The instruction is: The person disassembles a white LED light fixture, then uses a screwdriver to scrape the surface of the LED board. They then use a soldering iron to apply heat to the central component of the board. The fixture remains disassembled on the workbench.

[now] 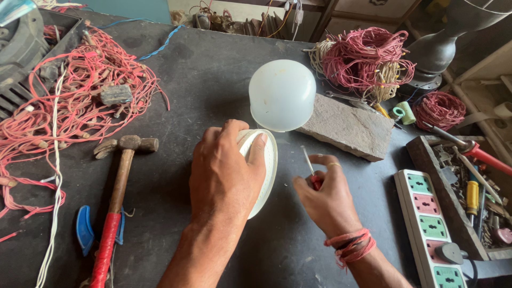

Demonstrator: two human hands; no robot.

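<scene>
Head view, workbench seen from above.

Left hand [226, 170]: closed around a white round lamp housing [265, 165], thumb and fingers wrapped over its rim; the housing is tilted on edge at the middle of the dark tabletop [213, 80].

Right hand [328, 197]: fingers pinched narrow on a small red-handled screwdriver [311, 169], its thin shaft pointing up and slightly left, just beside the housing but not touching it. A ring sits on one finger; red thread bands [352, 244] circle the wrist.

White frosted dome cover [281, 95]: rests on the table directly behind the housing, appearing to touch its upper edge.

Flat grey stone block [346, 127]: lies just right of the dome.

Claw hammer [114, 202]: wooden shaft, red tape on the grip, lying left of the left hand, head away from the viewer.

Blue plastic piece [84, 229]: beside the hammer's grip.

Loose red wire tangle [69, 96]: far left, with a small grey component on top.

Coiled red and cream wire bundles [368, 61]: far right rear.

White power strip [431, 224]: pastel sockets, one dark plug inserted, right of the right hand.

Wooden tray of tools [469, 197]: right edge, holding screwdrivers and small parts.
</scene>
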